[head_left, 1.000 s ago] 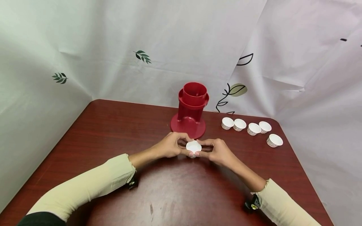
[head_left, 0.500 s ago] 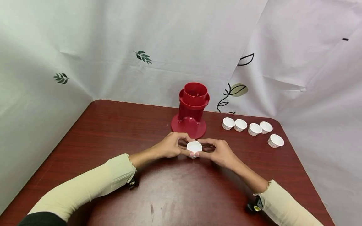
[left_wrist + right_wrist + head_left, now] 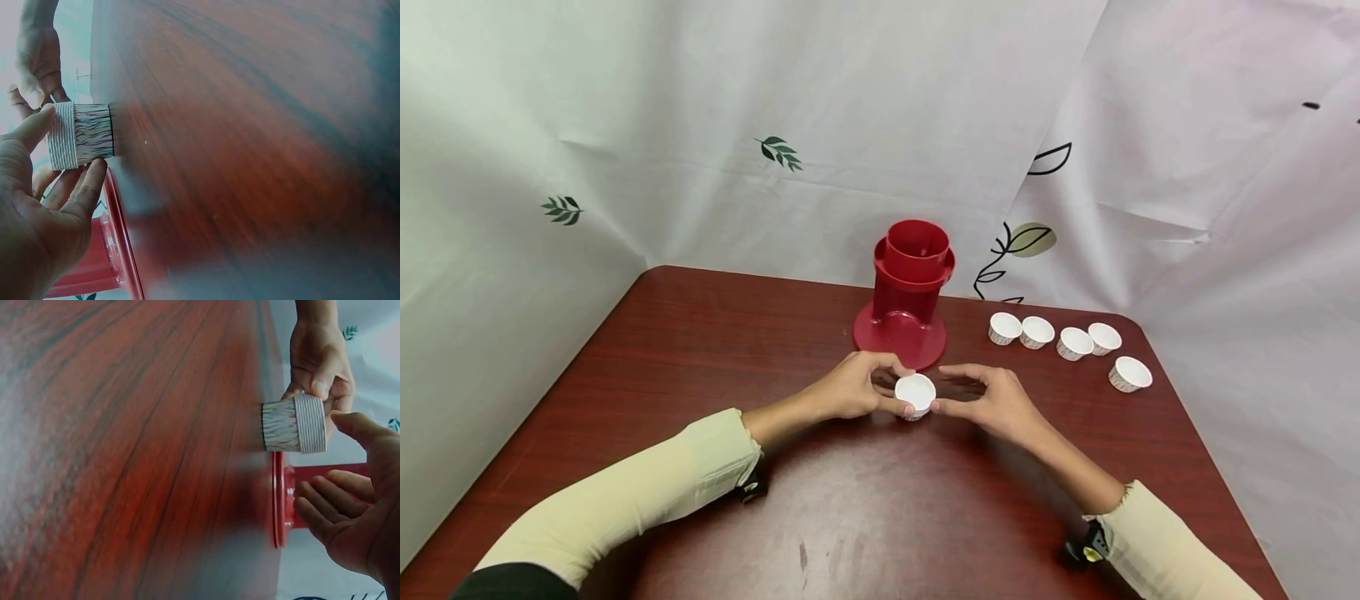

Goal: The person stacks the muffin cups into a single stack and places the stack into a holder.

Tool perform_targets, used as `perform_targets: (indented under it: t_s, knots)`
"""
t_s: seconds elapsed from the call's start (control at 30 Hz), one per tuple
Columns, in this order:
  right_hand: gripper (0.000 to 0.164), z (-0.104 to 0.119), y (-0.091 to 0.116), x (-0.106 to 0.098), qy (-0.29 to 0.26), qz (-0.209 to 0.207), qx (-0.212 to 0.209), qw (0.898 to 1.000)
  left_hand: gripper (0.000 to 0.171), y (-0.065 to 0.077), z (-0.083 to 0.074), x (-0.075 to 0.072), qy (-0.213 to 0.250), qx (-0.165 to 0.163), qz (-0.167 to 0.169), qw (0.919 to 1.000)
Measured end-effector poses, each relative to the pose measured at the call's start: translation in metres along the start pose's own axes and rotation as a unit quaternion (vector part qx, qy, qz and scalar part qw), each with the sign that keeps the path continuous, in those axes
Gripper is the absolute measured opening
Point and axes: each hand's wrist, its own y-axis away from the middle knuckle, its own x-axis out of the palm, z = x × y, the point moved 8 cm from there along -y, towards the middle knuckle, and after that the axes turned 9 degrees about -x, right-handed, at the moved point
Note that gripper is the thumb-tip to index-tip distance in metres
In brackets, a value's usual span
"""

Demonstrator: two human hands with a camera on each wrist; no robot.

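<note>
A stack of nested paper baking cups (image 3: 915,391) stands upright on the table, in front of a red plastic stand. In the left wrist view the stack (image 3: 80,137) shows several white rims packed together above one patterned pleated side. My left hand (image 3: 857,387) holds it from the left, thumb at the near side and fingers at the far side. My right hand (image 3: 996,403) is just to the right, fingers spread and holding nothing. Its thumb tip is right by the rims in the right wrist view, its other fingers apart from the stack (image 3: 294,425).
The red stand (image 3: 904,308) has a round base and an open tube top, close behind the hands. Several single white paper cups (image 3: 1075,342) are on the right back part of the brown table (image 3: 722,333). A white leaf-printed cloth (image 3: 700,125) hangs behind.
My right hand has let go of the cup stack and drawn off a little to the right, its fingers opening. The left hand and the stack have stayed in place.
</note>
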Motion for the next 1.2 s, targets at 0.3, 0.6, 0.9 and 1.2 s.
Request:
perform_targets:
  t_s: [0.3,0.6,0.9,1.2]
  knots:
    - [0.060,-0.007,0.004,-0.016,-0.012,-0.008,0.013,1.000,0.037,0.001,-0.001,0.000,-0.006,-0.003,-0.001,1.0000]
    - [0.058,-0.023,0.008,-0.037,-0.022,-0.033,0.044,0.998,0.038,-0.001,0.001,-0.001,-0.011,-0.005,-0.005,0.9999]
    - [0.055,-0.035,0.013,-0.053,-0.013,-0.050,0.060,0.997,0.039,-0.001,0.000,0.000,-0.010,-0.002,-0.003,0.9999]
    - [0.052,-0.040,0.019,-0.067,-0.001,-0.064,0.064,0.996,0.038,-0.001,0.000,0.000,-0.010,0.001,0.000,0.9999]
